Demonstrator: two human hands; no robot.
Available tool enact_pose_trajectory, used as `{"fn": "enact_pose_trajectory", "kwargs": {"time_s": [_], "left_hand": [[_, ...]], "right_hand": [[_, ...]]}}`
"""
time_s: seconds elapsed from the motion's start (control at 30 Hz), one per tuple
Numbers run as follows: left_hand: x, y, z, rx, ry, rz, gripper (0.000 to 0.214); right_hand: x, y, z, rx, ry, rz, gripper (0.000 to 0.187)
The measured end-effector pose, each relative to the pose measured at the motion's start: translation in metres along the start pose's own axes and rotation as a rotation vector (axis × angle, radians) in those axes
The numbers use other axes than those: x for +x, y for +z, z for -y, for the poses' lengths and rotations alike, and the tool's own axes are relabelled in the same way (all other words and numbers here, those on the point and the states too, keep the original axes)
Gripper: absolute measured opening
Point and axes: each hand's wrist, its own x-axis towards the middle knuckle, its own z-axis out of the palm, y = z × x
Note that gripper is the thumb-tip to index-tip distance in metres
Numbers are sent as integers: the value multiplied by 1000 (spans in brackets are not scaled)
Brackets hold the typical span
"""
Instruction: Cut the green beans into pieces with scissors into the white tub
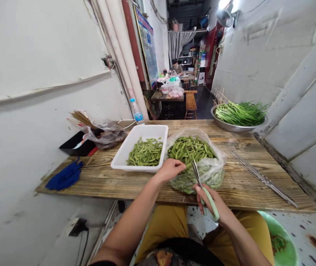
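My right hand (pixel 212 203) is wrapped round the green handles of a pair of scissors (pixel 209 201), whose blades point up and away over a clear plastic bag (pixel 216 166). Green bean pods (pixel 192 147) fill the open bag. At the bag's near left side, my left hand (pixel 171 169) pinches a green pod (pixel 188 166) close to the scissor tips. Left of the bag stands a white plastic tray (pixel 116 159) with a heap of loose pods (pixel 145 152) in it.
A metal bowl of green stalks (pixel 239 113) stands at the back right, and metal skewers (pixel 266 179) lie before it. Leftward are a water bottle (pixel 137 112), black box (pixel 74 143) and blue cloth (pixel 65 175). A green basin (pixel 280 240) is below right; someone sits far back (pixel 177 68).
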Motion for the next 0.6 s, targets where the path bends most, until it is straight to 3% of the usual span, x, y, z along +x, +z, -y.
{"fn": "enact_pose_trajectory", "kwargs": {"time_s": [0.17, 0.43, 0.6], "left_hand": [[0, -1, -4, -79, -30, -82, 25], [-9, 3, -13, -290, -104, 66, 28], [-4, 9, -10, -660, -129, -90, 35]], "right_hand": [[-3, -2, 3, -39, -17, 1, 43], [1, 1, 2, -53, -19, 18, 45], [5, 2, -8, -24, 45, -15, 44]]}}
